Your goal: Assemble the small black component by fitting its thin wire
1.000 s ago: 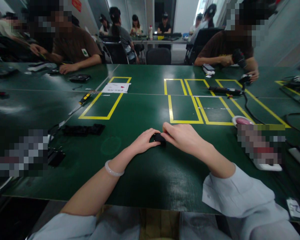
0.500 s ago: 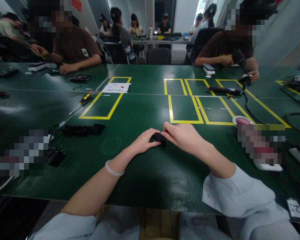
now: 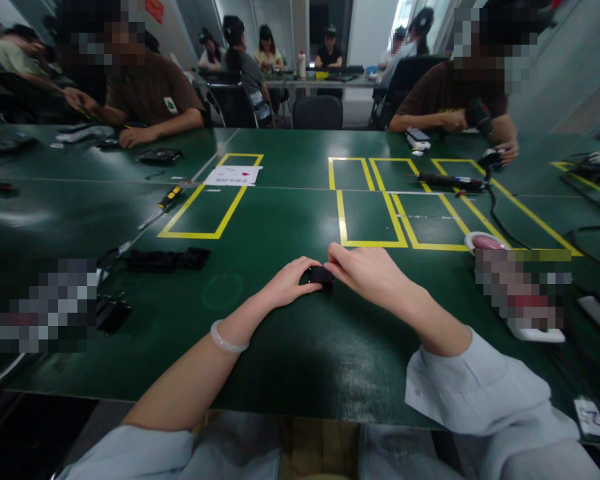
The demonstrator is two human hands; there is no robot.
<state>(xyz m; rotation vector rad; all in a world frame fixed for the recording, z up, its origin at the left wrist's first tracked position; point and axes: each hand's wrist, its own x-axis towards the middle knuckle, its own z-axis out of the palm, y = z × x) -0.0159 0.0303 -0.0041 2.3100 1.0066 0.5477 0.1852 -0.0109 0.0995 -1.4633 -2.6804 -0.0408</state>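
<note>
A small black part (image 3: pixel 321 275) is held just above or on the green table (image 3: pixel 280 220), near its front middle; its exact kind is too small to make out. Thumb and fingers of my left hand (image 3: pixel 291 281) grip it from the left. My right hand (image 3: pixel 363 270) is closed in a pinch at the part's right end, its fingertips against or very close to it. Whether anything small sits inside that pinch is hidden.
Left of my hands lies a long black piece (image 3: pixel 167 259), with a yellow-black screwdriver (image 3: pixel 170 197) beyond it. Yellow tape frames (image 3: pixel 373 243) and a paper sheet (image 3: pixel 233 175) mark the table. A black powered screwdriver (image 3: pixel 450 181) with a cable lies right. Two co-workers sit opposite.
Slightly more of the black part shows between my hands, and my right fingertips have shifted a little. Otherwise both arms stay in place.
</note>
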